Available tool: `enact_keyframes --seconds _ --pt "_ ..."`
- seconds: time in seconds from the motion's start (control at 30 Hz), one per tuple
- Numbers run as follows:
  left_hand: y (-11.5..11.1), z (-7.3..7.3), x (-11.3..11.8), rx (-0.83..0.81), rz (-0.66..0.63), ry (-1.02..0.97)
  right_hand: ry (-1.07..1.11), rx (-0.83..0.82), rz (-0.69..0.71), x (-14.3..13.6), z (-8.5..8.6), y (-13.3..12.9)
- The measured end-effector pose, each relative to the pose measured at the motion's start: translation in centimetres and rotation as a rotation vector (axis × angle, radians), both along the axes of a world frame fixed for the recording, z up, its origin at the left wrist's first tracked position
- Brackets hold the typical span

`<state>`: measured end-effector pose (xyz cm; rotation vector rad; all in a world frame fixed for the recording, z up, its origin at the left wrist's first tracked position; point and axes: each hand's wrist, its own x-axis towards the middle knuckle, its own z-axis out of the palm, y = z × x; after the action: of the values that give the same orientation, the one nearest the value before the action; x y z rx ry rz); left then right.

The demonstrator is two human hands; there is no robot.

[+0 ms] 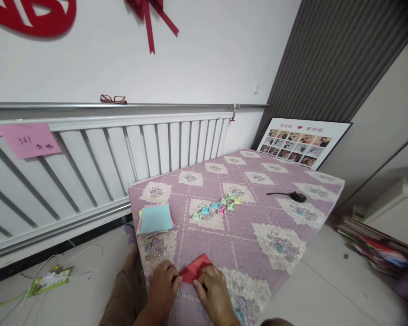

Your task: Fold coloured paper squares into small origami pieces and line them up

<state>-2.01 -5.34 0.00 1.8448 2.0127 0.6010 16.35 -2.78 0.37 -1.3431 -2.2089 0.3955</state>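
Note:
A red sheet of paper (196,267) lies partly folded on the purple quilted cloth (265,217) near its front edge. My left hand (163,283) pinches its left side and my right hand (214,292) presses on its right side. Farther back, a stack of coloured paper squares (155,218) rests at the cloth's left edge. A row of several small folded paper pieces (217,207) in green, blue and pink runs across the middle.
A black object with a cord (296,196) lies on the cloth at the right. A white radiator (105,154) bears a pink note (29,139) and glasses (113,99). A photo board (302,141) leans behind. Books (370,246) lie on the floor.

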Motion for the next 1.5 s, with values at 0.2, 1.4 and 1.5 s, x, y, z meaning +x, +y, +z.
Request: enact_keyframes --seconds 0.2,1.4,1.5 --pt "0.4 0.1 0.2 -0.018 0.021 0.063 0.004 0.019 -0.119 -0.5 -0.1 0.1" --pt "-0.2 -1.1 -1.8 0.034 -0.339 0.325 0.0 0.169 -0.19 -0.4 -1.4 0.4" --pt "-0.4 -0.8 -0.9 0.024 -0.25 0.334 0.006 0.17 -0.187 -0.4 -1.5 0.5"
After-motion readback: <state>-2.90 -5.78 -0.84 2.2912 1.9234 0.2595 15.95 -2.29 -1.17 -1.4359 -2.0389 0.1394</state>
